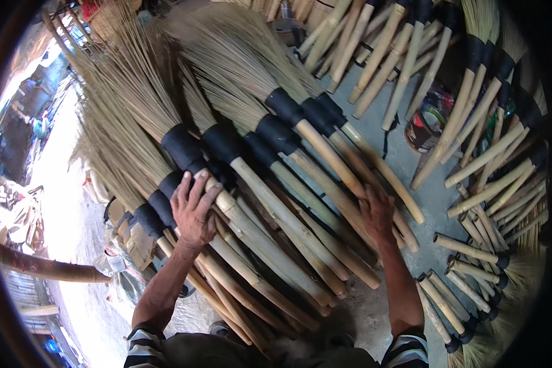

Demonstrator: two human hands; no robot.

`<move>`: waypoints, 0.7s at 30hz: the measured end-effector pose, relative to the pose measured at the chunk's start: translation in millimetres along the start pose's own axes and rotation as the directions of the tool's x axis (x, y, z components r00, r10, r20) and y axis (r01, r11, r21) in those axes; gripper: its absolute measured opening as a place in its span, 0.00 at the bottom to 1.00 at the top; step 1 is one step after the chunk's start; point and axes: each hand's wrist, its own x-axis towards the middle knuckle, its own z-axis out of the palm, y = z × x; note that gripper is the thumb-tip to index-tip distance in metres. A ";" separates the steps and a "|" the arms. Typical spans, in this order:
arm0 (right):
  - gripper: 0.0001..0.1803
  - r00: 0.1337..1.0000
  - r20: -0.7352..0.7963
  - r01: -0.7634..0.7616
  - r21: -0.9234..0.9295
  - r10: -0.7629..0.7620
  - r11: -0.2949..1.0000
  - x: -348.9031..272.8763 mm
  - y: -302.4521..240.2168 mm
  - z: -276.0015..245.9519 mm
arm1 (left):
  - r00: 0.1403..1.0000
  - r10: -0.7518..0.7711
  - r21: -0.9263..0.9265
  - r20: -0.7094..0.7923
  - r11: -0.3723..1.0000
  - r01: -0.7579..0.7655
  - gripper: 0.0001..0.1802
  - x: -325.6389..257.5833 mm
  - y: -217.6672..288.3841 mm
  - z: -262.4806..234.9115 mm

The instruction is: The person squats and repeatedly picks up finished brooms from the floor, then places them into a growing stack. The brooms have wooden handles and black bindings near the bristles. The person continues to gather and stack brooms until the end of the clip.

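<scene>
So we're leaning over a big fanned-out pile of brooms (pixel 270 202) here, bamboo handles pointing near, straw heads spreading away to the far left. Our left hand (pixel 193 211) is lying flat, fingers spread and slightly curled, on the near-left brooms right where the black wrapping (pixel 181 147) meets the bamboo. It's pressing on top rather than closing around anything, as far as we can tell. Our right hand (pixel 377 211) is resting on the handles toward the right side of the pile, fingers curled over a pale bamboo handle (pixel 325 156); whether it's actually gripping it or just laid over it, we can't say for sure from this angle.

Handling-wise, we're guessing these are light for their length: dry bamboo is stiff and mostly hollow, and the straw bristles (pixel 135 80) weigh next to nothing. The bristles are the bendy, brittle bit, so we wouldn't be grabbing there. The handle looks smooth and a bit slick, so the best spot is probably just below the black binding, where the weight balances and the wrap gives some bite. Pulling one out of the stack could drag its neighbours along, since they're all overlapping.

Around us there's another fan of brooms on the right (pixel 490 165), more leaning at the far side, and a round tin or roll of something (pixel 426 122) sitting on the grey floor (pixel 405 165) between the piles.
</scene>
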 end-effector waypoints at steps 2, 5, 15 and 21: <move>0.29 0.995 -0.099 -0.008 0.028 0.011 1.000 -4.7 -6.1 7.0 | 1.000 0.012 -0.020 -0.019 1.000 -0.012 0.32 1.1 0.1 1.4; 0.30 0.984 -0.150 -0.074 0.160 0.099 0.984 -9.5 -7.7 11.2 | 0.995 0.077 0.001 -0.067 0.997 -0.077 0.23 4.0 0.3 4.9; 0.25 0.868 -0.320 -0.186 0.500 0.380 0.846 -80.5 27.9 4.1 | 0.994 0.108 0.089 0.020 0.990 -0.110 0.42 -11.5 -18.1 19.8; 0.15 0.159 -0.060 -0.254 0.962 0.985 0.099 -154.4 190.9 -95.5 | 0.988 0.153 0.105 -0.026 0.983 -0.149 0.34 -12.7 -23.3 24.9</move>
